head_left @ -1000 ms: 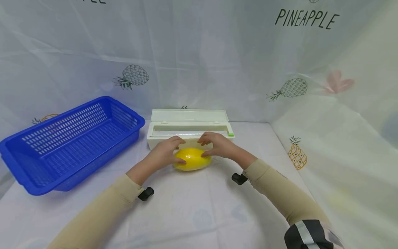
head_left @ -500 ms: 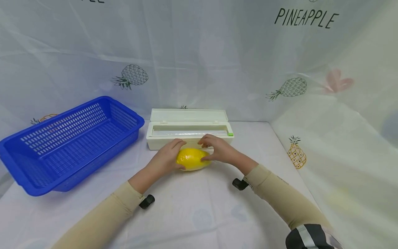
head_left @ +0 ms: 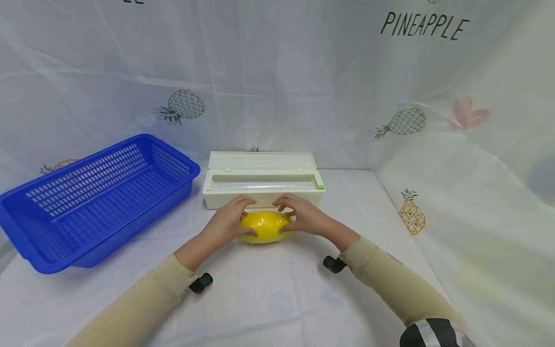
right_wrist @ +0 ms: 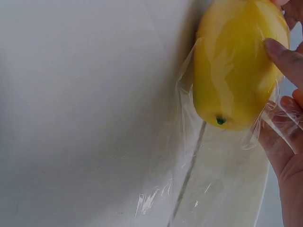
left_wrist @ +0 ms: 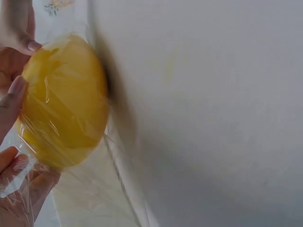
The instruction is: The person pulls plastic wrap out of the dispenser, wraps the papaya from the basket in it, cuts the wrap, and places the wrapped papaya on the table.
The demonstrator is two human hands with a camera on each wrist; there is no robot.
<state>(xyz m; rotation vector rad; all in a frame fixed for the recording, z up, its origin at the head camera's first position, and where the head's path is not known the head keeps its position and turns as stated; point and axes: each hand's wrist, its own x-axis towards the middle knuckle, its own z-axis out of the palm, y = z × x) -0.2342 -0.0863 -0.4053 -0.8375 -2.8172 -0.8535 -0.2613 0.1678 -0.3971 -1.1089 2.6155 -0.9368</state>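
A yellow oval fruit [head_left: 266,225], under clear cling film [left_wrist: 71,118], lies between my two hands in front of a white film dispenser box [head_left: 264,197]. The right wrist view shows a small dark green stem end [right_wrist: 220,120] on it. My left hand [head_left: 224,222] grips the fruit's left end, thumb on the near side and fingers curled toward the back. At the other end my right hand [head_left: 309,216] holds it the same way. Loose film gathers around the fingers of both hands in the wrist views. The fruit partly hides the fingers behind it.
The dispenser's lid [head_left: 262,160] stands open, with a green slider [head_left: 320,187] at its right end. A blue slotted basket [head_left: 130,231] stands at the left. White cloth [head_left: 260,299] covers the table, and a pineapple-print curtain [head_left: 277,96] hangs behind.
Both hands have shifted slightly toward me with the fruit. My left hand first closed in over the fruit's left end, then moved back outward, and more of the fruit shows.
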